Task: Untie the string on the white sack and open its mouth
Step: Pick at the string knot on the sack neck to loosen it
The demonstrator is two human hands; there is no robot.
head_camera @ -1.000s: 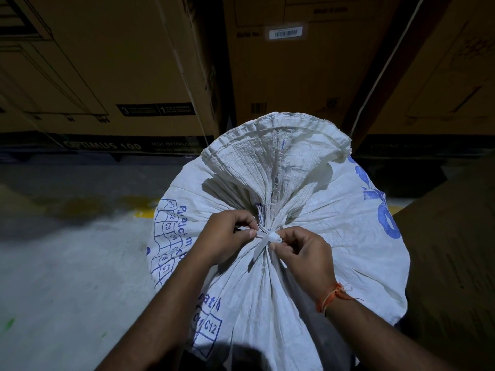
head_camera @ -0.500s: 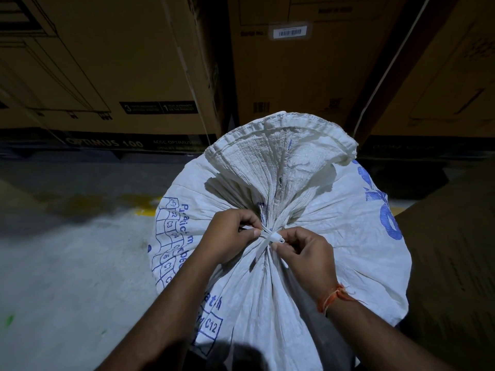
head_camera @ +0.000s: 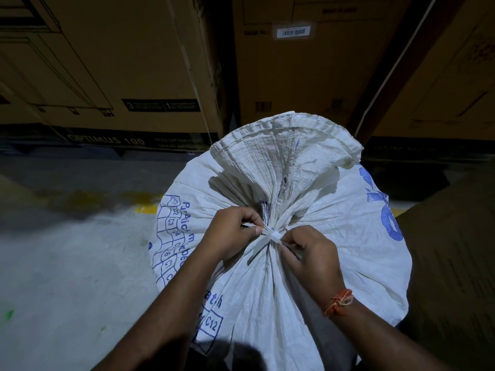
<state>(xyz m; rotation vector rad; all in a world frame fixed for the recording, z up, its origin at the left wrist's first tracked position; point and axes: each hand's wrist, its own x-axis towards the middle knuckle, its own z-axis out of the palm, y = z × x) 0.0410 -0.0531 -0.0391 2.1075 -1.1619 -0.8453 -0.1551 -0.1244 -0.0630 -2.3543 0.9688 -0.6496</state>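
Both hands pinch the white string (head_camera: 270, 238) knotted round the woven sack's (head_camera: 334, 236) gathered neck. Left hand (head_camera: 230, 231) sits left of the knot, right hand (head_camera: 310, 253) right.

Hiding part of the string (head_camera: 271, 237) under curled fingers (head_camera: 247, 219); running the white sack (head_camera: 348, 236) off the bottom edge.

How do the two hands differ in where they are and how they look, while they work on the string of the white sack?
1. The left hand pinches the string from the left of the knot; the right hand pinches it from the right.
2. The right wrist wears an orange thread band; the left wrist is bare.
3. The left hand sits slightly higher on the white sack than the right hand.

Both have curled fingers at the gathered neck, which remains tied.
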